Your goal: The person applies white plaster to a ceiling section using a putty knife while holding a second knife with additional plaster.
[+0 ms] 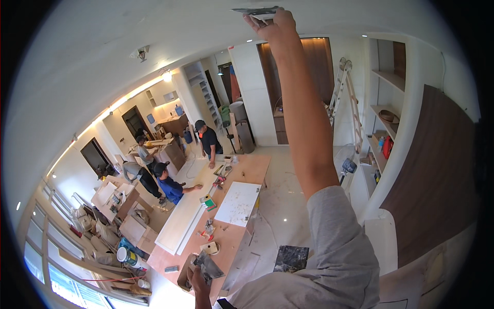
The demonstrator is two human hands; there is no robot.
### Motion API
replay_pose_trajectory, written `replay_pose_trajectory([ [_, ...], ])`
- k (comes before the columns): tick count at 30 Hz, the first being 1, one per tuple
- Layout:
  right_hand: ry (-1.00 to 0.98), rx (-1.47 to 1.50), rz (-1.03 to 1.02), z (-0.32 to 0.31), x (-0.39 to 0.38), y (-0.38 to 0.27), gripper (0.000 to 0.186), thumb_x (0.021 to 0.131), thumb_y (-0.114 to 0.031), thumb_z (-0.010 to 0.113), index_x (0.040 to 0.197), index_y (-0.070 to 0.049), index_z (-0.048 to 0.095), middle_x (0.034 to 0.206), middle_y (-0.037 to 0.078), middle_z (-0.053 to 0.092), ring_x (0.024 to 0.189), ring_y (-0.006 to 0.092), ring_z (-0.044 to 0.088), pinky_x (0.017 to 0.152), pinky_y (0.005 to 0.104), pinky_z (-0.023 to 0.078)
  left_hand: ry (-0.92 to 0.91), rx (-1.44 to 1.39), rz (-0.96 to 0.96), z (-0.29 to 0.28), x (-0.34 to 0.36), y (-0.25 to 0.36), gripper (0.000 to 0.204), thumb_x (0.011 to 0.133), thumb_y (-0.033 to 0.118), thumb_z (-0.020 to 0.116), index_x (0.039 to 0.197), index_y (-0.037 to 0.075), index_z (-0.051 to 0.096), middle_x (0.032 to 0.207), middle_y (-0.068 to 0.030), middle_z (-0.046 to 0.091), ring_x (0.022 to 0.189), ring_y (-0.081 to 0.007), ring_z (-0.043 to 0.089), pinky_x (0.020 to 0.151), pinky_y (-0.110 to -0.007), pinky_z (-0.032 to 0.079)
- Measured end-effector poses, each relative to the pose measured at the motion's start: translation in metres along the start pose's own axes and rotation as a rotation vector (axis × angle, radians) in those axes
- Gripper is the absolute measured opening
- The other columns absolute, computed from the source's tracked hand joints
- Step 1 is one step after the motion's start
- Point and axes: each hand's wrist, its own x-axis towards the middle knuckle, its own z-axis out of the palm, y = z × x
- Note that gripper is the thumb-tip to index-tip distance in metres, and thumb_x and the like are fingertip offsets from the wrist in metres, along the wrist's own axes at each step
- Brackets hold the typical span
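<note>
My right arm reaches up to the white ceiling (195, 26). At its end my right hand (275, 24) is closed round a wide, dark-bladed putty knife (254, 10), whose blade lies almost flat along the ceiling. Low down, my left hand (196, 282) grips a smeared grey flat plate (209, 267), which looks like a putty board. Beside that hand shows a brown, box-like thing (184, 277); whether I hold it or it rests on the table below cannot be made out.
Below stands a long worktable (247, 167) with a white board (239, 203) and tools. Two people (172, 184) (208, 141) work along its far side; others are behind. A stepladder (342, 92) leans at the back. Shelves (386, 121) line the right wall. A ceiling fitting (140, 52) hangs left.
</note>
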Motion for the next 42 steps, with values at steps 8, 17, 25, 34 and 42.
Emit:
replay_pose_trajectory([
  [8, 0.082, -0.124, -0.521, 0.072, -0.074, 0.027, 0.042, 0.11, -0.034, 0.041, 0.138, -0.005, 0.052, 0.127, 0.013, 0.062, 0.106, 0.0298, 0.064, 0.082, 0.0429, 0.058, -0.022, -0.003, -0.017, 0.0, 0.023, -0.027, 0.021, 0.096, 0.01, 0.054, 0.116, 0.005, 0.06, 0.099, -0.0068, 0.066, 0.084, -0.0185, 0.066, 0.071, -0.033, 0.055],
  [17, -0.056, -0.371, -0.87, 0.044, -0.119, 0.123, 0.052, 0.11, -0.039, 0.041, 0.146, -0.001, 0.041, 0.127, 0.014, 0.057, 0.107, 0.0216, 0.06, 0.09, 0.0428, 0.056, -0.181, 0.006, -0.016, 0.01, 0.029, -0.025, 0.038, 0.095, 0.01, 0.053, 0.132, 0.002, 0.052, 0.113, -0.01, 0.062, 0.102, -0.0204, 0.062, 0.087, -0.034, 0.052],
  [25, 0.229, -0.232, -0.654, 0.039, -0.041, 0.072, 0.055, 0.11, -0.033, 0.036, 0.155, -0.002, 0.032, 0.144, 0.019, 0.052, 0.115, 0.0297, 0.06, 0.091, 0.0436, 0.056, -0.132, -0.015, 0.002, -0.011, 0.022, -0.024, 0.038, 0.095, 0.008, 0.053, 0.132, 0.002, 0.054, 0.114, -0.0089, 0.063, 0.099, -0.0199, 0.063, 0.086, -0.034, 0.052],
  [34, 0.142, -0.33, -0.776, 0.072, -0.057, 0.1, 0.059, 0.11, -0.027, 0.044, 0.154, 0.01, 0.029, 0.148, 0.027, 0.043, 0.14, 0.0381, 0.042, 0.118, 0.045, 0.03, -0.113, -0.022, 0.028, -0.011, 0.019, -0.022, 0.036, 0.096, 0.011, 0.052, 0.131, 0.002, 0.054, 0.112, -0.0082, 0.064, 0.096, -0.0187, 0.063, 0.085, -0.033, 0.052],
  [42, -0.063, -0.728, -1.211, 0.033, -0.073, 0.124, 0.059, 0.111, -0.036, 0.039, 0.16, -0.007, 0.025, 0.151, 0.014, 0.048, 0.122, 0.03, 0.057, 0.095, 0.0404, 0.052, -0.167, -0.027, -0.019, 0.013, 0.009, -0.01, 0.039, 0.096, 0.01, 0.052, 0.134, 0.001, 0.051, 0.114, -0.0093, 0.063, 0.098, -0.0195, 0.063, 0.086, -0.034, 0.052],
])
